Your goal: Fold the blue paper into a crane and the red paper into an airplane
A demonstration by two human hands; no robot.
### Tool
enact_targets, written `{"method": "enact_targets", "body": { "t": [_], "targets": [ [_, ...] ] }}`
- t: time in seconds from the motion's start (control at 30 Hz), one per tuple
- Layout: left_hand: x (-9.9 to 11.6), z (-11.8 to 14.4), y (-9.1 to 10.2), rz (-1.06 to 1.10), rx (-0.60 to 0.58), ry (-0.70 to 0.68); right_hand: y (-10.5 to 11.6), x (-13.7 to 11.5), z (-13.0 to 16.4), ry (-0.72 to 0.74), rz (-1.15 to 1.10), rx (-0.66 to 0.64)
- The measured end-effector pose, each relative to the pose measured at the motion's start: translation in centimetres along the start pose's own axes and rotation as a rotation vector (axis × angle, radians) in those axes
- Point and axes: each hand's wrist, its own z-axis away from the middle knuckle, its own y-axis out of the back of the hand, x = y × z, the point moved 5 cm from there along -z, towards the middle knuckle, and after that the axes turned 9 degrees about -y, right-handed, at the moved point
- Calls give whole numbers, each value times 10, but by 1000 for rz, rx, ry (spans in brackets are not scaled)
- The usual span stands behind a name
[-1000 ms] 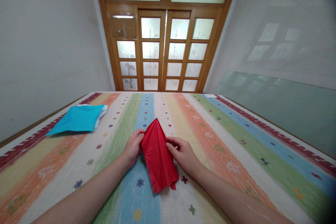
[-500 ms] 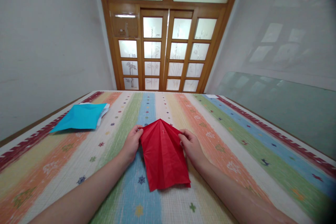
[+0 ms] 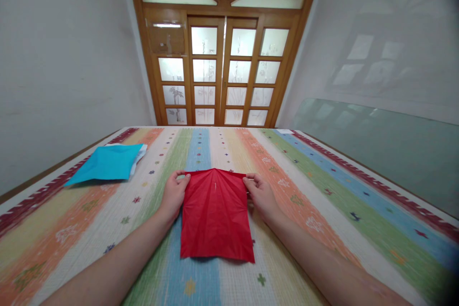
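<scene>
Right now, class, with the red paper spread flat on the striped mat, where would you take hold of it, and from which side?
Take the red paper at its two far corners, one from each side, as the left hand and right hand do. It lies flat on the striped mat, so only the edges offer a pinch grip, and its creases fan out from the far edge.
</scene>
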Motion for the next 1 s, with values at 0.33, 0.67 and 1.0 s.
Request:
{"method": "enact_targets", "body": {
  "t": [0.33,0.67,1.0],
  "targets": [
    [0,0,0,-120,15,-94,2,-4,0,175,87,19],
    [2,-1,3,-231,-11,-141,0,-2,-3,229,351,-13],
    [2,2,1,-263,-26,-183,-2,-1,-3,219,347,-34]
  ]
}}
